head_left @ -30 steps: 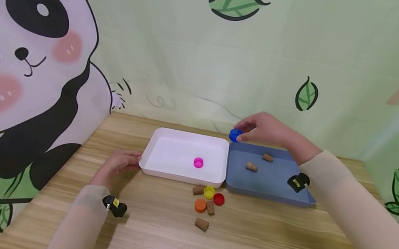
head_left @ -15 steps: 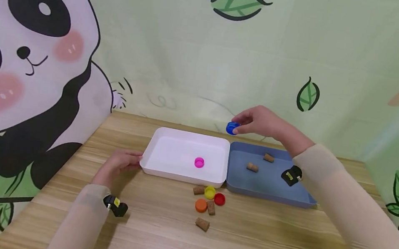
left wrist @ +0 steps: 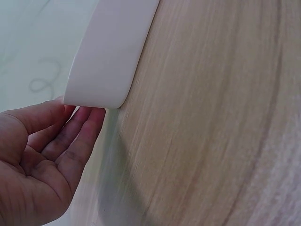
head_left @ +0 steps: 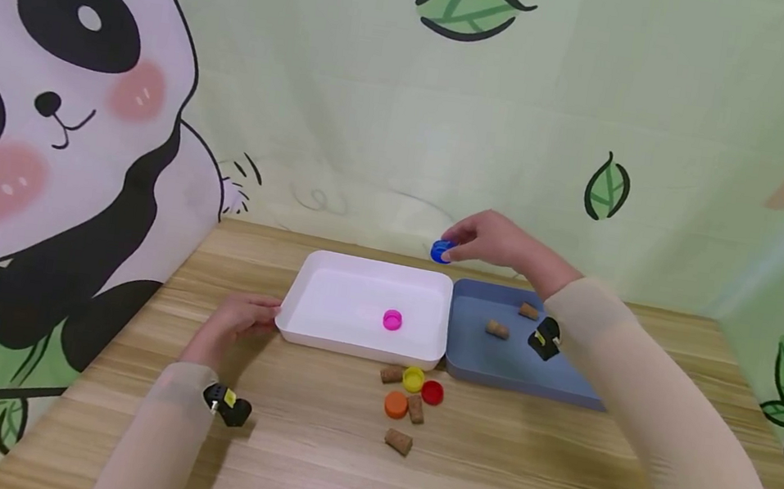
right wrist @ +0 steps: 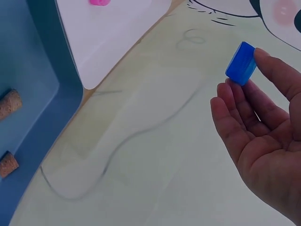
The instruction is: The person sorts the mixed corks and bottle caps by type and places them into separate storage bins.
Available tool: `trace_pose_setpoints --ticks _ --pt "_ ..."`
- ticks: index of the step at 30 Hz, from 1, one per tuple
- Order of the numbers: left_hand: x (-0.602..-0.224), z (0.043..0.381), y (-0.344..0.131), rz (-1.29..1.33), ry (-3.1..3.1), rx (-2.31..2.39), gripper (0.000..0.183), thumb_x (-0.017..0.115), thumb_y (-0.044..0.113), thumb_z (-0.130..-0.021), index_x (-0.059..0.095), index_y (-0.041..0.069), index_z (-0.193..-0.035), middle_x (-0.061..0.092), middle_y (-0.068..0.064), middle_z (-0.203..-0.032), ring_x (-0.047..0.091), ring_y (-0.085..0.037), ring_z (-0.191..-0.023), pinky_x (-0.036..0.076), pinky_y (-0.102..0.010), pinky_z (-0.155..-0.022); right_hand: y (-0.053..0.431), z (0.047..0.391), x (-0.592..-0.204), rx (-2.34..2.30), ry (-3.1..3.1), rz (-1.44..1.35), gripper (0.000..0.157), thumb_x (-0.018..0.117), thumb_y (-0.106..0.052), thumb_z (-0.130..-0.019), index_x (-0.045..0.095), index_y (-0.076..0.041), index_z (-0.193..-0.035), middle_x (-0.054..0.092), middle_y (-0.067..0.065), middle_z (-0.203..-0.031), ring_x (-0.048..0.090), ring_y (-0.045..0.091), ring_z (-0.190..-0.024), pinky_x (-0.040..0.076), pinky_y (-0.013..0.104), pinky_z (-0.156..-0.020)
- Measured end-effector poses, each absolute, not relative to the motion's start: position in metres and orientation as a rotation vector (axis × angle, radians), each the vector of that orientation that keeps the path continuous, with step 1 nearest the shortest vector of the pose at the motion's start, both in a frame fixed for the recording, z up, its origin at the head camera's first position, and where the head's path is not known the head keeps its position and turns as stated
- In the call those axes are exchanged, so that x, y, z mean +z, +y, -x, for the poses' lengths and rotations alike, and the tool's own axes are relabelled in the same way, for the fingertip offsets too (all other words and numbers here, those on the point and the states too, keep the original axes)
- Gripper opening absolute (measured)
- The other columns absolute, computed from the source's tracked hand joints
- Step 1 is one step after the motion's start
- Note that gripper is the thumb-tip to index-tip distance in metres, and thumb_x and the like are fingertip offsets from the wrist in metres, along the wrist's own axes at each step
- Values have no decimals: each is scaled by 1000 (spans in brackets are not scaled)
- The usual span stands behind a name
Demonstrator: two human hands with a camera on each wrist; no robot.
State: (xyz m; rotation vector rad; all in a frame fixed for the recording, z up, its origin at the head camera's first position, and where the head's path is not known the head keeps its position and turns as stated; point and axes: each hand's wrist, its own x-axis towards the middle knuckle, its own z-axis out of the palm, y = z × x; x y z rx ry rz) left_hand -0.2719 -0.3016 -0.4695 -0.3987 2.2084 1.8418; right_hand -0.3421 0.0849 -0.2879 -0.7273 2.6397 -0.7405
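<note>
My right hand [head_left: 492, 240] pinches a blue bottle cap [head_left: 442, 251] between thumb and fingers, raised near the far edge of the trays. In the right wrist view the blue cap [right wrist: 241, 63] is tilted at the fingertips. My left hand [head_left: 233, 324] holds the left end of a white tray [head_left: 327, 342]; in the left wrist view its thumb is at the rim and its fingertips meet the end wall. A pink cap [head_left: 393, 321] lies in the white tray. Against it stands a blue-grey tray [head_left: 494, 376] with two corks [head_left: 497, 329] in it.
In front of the trays on the wooden table [head_left: 303, 464] lie a yellow cap [head_left: 413, 379], a red cap [head_left: 433, 393], an orange cap [head_left: 396, 405] and three corks [head_left: 399, 442]. A panda-print cloth [head_left: 350, 107] hangs close behind the table.
My right hand has carried the blue cap leftward, from above the blue-grey tray's far left corner to behind the white tray's right part. The left hand stays at the white tray.
</note>
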Motion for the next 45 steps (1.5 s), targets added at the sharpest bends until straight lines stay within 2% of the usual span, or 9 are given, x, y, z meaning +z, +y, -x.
trace_pose_setpoints --ticks 15,21,29,36,42,45 --pt "-470 271 -303 374 2216 1850 45 59 0 -100 49 -18 -140 76 -4 -100 67 -2 -77 64 -24 -82 68 365 -320 -777 2628 583 44 68 -20 -99 61 1 -137 67 22 -132 61 34 -120 52 47 -111" --pt "-471 274 -302 393 2220 1838 45 60 1 -100 50 -18 -140 77 -7 -103 67 -3 -77 64 -25 -81 64 371 -335 -768 2638 569 43 69 -21 -98 63 -1 -136 68 21 -131 61 34 -120 53 47 -109" --pt "-473 274 -303 383 2227 1835 44 60 0 -100 50 -17 -140 77 -5 -100 67 -3 -77 64 -24 -80 55 376 -351 -762 2631 583 41 70 -19 -98 65 -1 -134 69 21 -130 62 34 -120 55 45 -108" --pt "-470 274 -302 406 2249 1812 43 60 1 -101 51 -16 -140 77 -16 -113 67 -3 -78 64 -25 -83 49 377 -360 -782 2592 570 41 69 -17 -98 64 1 -135 68 22 -130 62 34 -119 55 45 -109" --pt "-471 273 -302 407 2228 1836 44 60 0 -100 51 -17 -139 77 -6 -99 67 -4 -77 63 -24 -80 44 380 -375 -776 2565 544 39 69 -18 -99 65 0 -133 67 20 -132 63 33 -121 56 44 -109" --pt "-471 273 -301 410 2231 1831 43 60 0 -100 51 -17 -139 77 -5 -99 67 -4 -78 64 -25 -81 42 380 -381 -773 2563 520 39 69 -18 -99 65 0 -133 67 20 -134 62 34 -123 56 44 -109"
